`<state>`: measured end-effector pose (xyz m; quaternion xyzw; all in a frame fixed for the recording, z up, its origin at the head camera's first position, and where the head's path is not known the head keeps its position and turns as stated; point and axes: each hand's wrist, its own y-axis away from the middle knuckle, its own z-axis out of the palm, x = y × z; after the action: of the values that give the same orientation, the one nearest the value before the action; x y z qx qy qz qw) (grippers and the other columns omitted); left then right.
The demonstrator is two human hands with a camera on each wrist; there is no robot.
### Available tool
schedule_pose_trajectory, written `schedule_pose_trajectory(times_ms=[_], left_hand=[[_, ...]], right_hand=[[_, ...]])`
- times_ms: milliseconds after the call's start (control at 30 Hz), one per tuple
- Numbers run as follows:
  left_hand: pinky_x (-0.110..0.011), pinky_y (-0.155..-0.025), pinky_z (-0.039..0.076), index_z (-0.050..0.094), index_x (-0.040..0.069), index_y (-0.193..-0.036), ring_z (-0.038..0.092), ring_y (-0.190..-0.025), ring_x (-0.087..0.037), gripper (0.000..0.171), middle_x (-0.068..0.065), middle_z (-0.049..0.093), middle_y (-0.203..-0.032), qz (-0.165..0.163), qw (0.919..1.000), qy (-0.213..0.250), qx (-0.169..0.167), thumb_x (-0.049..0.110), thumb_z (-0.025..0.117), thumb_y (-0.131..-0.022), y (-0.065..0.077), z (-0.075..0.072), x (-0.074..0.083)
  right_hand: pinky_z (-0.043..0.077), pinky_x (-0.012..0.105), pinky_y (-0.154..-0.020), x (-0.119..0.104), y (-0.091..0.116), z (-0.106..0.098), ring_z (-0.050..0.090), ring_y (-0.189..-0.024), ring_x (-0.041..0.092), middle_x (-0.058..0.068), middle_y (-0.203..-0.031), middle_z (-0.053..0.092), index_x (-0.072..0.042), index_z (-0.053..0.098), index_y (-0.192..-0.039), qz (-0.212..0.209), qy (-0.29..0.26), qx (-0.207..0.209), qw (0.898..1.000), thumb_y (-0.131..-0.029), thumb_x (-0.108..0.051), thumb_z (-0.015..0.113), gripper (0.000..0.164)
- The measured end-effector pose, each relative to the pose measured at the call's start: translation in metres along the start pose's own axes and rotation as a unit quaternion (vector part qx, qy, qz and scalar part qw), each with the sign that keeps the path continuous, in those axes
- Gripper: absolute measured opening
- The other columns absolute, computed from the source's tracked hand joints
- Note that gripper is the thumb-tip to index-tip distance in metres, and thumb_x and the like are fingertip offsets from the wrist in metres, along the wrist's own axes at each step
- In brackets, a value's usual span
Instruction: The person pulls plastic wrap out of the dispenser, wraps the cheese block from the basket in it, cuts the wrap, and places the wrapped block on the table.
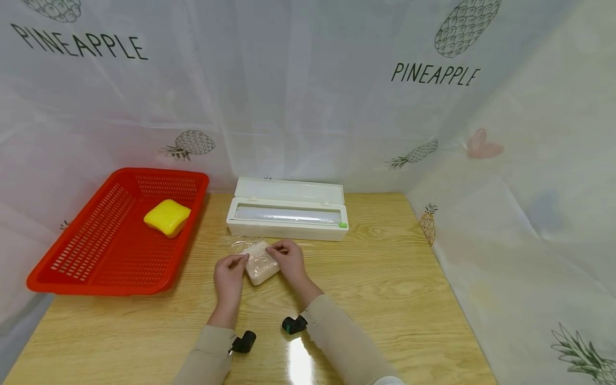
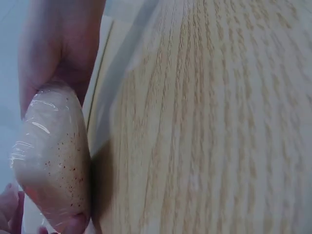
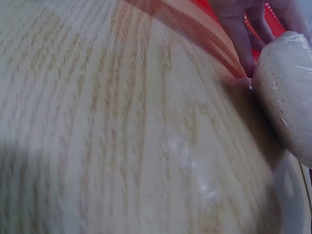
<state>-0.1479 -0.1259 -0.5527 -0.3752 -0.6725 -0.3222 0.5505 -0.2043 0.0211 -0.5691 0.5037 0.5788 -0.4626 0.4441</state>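
Note:
A pale, rounded block [image 1: 261,266] wrapped in clear cling film lies on the table in front of a white film dispenser [image 1: 289,230]. Small brown specks show on its side in the left wrist view, where the film [image 2: 39,122] looks glossy and creased. My left hand [image 1: 228,283] pinches the film at the block's left edge. At the upper right edge, my right hand [image 1: 291,264] pinches it between thumb and fingers. Some loose film [image 1: 244,244] spreads beyond the block's far side. What the block is made of cannot be told.
A red plastic basket [image 1: 103,285] stands at the left, holding a yellow, cushion-shaped block [image 1: 167,216]. The dispenser's lid [image 1: 289,190] is raised, with a film roll [image 1: 289,215] inside and a green slider [image 1: 343,225] at its right end. Pineapple-printed cloth [image 1: 298,96] hangs behind the wooden table [image 1: 380,289].

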Motion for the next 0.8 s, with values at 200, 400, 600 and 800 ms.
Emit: schedule_pose_trajectory(times_ms=[200,400,600,800], left_hand=[[-0.018,-0.055,0.050,0.072,-0.007,-0.095,0.054,-0.075,-0.012,0.016,-0.013,0.051,-0.106,-0.034,0.9991,0.026,-0.003,0.008,0.072,-0.089,0.001,0.003,-0.004],[-0.023,-0.050,0.053,0.071,-0.009,-0.093,0.059,-0.060,-0.007,0.015,-0.013,0.064,-0.085,-0.068,0.9952,0.069,-0.012,0.004,0.074,-0.087,0.002,0.007,-0.008],[-0.022,-0.051,0.051,0.063,-0.007,-0.097,0.056,-0.064,-0.009,0.019,-0.007,0.059,-0.080,-0.087,0.9915,0.097,0.000,0.002,0.075,-0.085,0.006,0.008,-0.007],[-0.021,-0.053,0.052,0.059,-0.006,-0.093,0.059,-0.067,-0.007,0.021,-0.006,0.061,-0.080,-0.081,0.9877,0.132,0.024,-0.001,0.077,-0.082,0.010,0.007,-0.013]], right_hand=[[0.052,0.025,-0.066,0.004,0.001,0.003,0.059,-0.077,0.012,0.002,-0.085,0.064,0.000,0.070,-0.086,0.040,-0.004,0.013,0.999,-0.084,-0.012,0.078,0.014],[0.049,0.021,-0.065,0.012,0.001,0.006,0.056,-0.076,0.011,0.004,-0.083,0.063,0.001,0.065,-0.095,0.067,-0.052,0.029,0.996,-0.081,-0.004,0.079,0.021],[0.049,0.020,-0.065,-0.005,0.012,0.003,0.058,-0.078,0.016,0.018,-0.088,0.063,0.010,0.062,-0.093,0.030,-0.081,0.048,0.995,-0.080,0.005,0.077,0.021],[0.052,0.026,-0.072,-0.004,0.019,0.002,0.061,-0.083,0.015,0.006,-0.091,0.066,0.000,0.073,-0.090,0.048,-0.023,0.055,0.997,-0.081,-0.010,0.080,0.016]])
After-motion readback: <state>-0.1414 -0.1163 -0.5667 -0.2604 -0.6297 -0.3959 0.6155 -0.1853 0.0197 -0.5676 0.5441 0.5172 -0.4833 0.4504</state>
